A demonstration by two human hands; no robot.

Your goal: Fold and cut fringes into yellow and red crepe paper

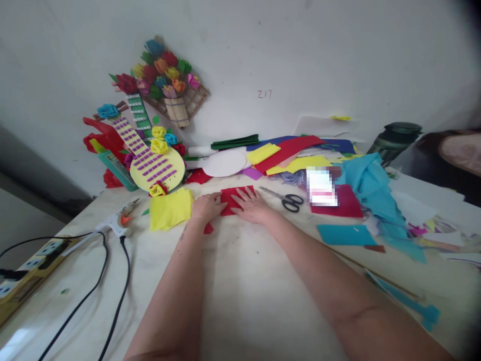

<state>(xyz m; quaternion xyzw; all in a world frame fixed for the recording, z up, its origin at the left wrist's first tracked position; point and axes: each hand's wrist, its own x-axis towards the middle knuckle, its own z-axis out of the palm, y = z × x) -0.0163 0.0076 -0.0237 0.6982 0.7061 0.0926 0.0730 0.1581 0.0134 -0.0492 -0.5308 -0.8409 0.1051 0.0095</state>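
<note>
Sheet of red rectangular paper or cloth (227,193), likely light, soft, best held by edges, lies beneath our flat-spread, ungripping right hand (253,207), beside our half-curled left hand (206,206), whose hold we cannot tell

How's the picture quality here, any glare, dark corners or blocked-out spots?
All in the head view: pale glare lower left on the table; dark right corners; a pixelated patch overlapping the crimson sheet, right of the scissors; no glare on the red piece under the right hand.
</note>
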